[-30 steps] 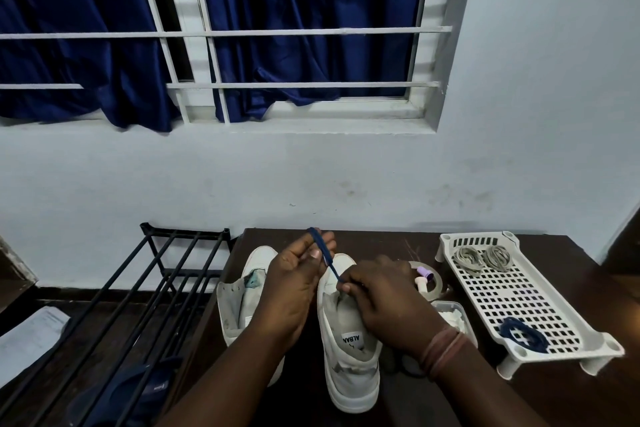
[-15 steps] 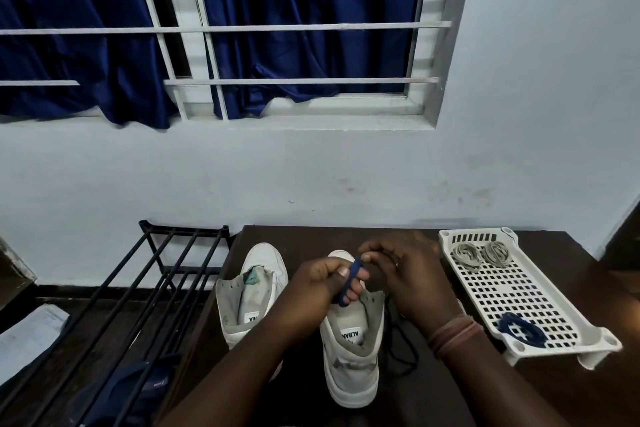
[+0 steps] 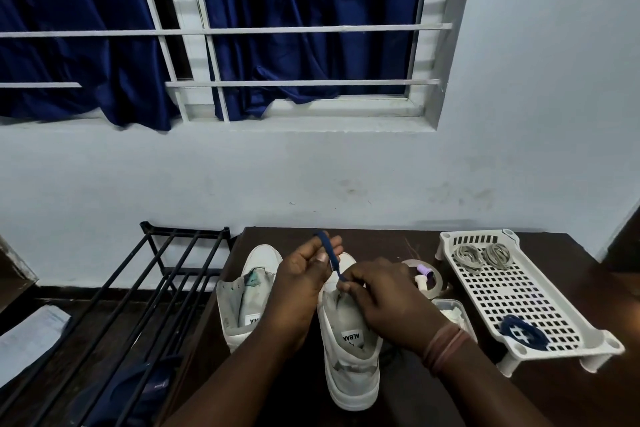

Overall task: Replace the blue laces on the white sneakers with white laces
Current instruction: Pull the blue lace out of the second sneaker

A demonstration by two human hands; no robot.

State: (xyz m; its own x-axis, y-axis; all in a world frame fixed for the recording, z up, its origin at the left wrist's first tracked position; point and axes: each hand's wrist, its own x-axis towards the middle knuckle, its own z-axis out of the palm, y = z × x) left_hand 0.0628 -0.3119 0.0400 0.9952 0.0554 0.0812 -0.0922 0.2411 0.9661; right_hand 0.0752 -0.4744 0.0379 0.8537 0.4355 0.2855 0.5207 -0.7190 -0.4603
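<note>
Two white sneakers stand side by side on the dark table, toes pointing away from me. The left sneaker (image 3: 247, 291) has no lace. Over the right sneaker (image 3: 349, 357), my left hand (image 3: 304, 274) holds a loop of the blue lace (image 3: 329, 251) up against its fingers. My right hand (image 3: 381, 298) pinches the lower part of the same lace at the shoe's eyelets. Two coiled white laces (image 3: 483, 255) lie at the far end of a white perforated tray (image 3: 540, 295). A coiled blue lace (image 3: 523, 333) lies at the tray's near end.
A roll of clear tape (image 3: 433, 274) with small purple and white pieces and a small clear box (image 3: 450, 308) sit between the right sneaker and the tray. A black metal rack (image 3: 138, 288) stands left of the table. The wall and a barred window are behind.
My left hand has lifted the blue lace higher above the shoe. My right hand has come back down from the toe to the eyelets and pinches the lace there.
</note>
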